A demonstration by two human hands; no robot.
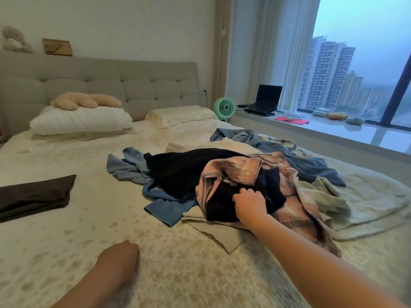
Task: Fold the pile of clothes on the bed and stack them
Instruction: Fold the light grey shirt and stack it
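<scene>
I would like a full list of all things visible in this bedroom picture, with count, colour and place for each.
folded garment: 1, dark brown, bed's left side
black garment: 1, black, middle of the pile
plaid shirt: 1, pink, on the pile
blue garments: at least 2, blue, pile's left and far side
pale cloth: 1, beige, under the pile
pillows: 2, white and cream, by the headboard
plush toy: 1, cream, on the white pillow
fan: 1, green, beside the bed
laptop: 1, black, window sill
bed: 1, cream patterned cover
left hand: 1, resting on the bed
right hand: 1, fingers gripping dark cloth in the pile
</scene>
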